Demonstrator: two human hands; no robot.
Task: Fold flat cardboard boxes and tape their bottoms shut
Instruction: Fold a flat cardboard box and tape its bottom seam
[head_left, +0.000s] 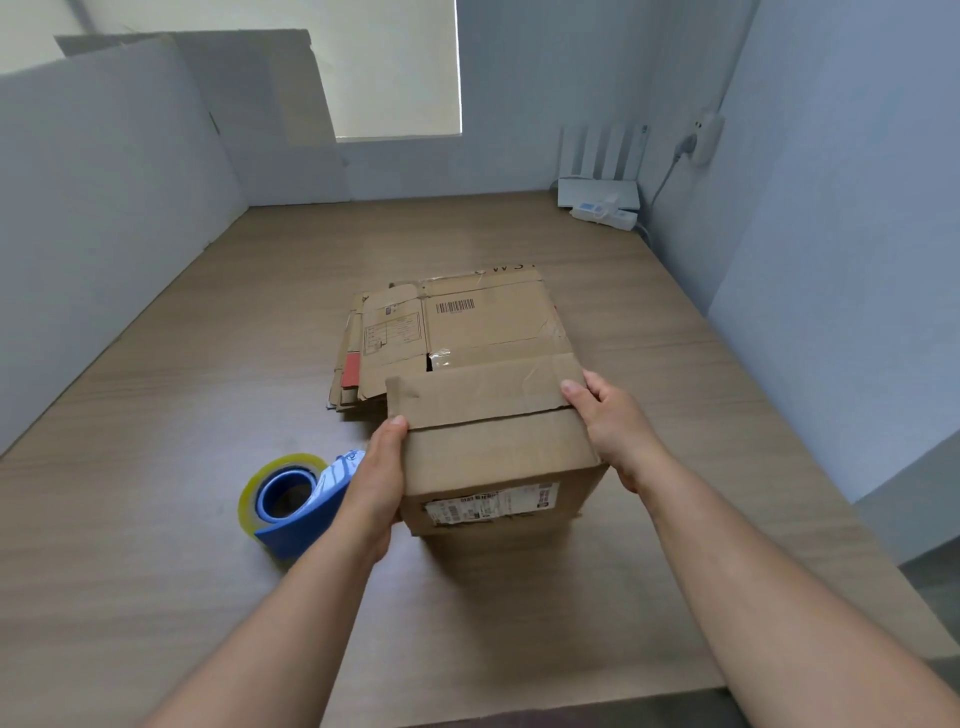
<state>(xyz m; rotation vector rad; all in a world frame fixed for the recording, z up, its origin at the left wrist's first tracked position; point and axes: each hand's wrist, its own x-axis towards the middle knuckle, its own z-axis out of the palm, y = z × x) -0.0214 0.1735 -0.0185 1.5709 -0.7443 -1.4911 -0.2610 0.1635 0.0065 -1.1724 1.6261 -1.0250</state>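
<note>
left hand (376, 483), right hand (610, 426) clasping box (493, 452) side edges, tape (249, 500) perhaps touching wrist

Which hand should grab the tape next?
Probably the left hand: the tape dispenser lies right beside it, while the right hand is on the far side of the box.
</note>
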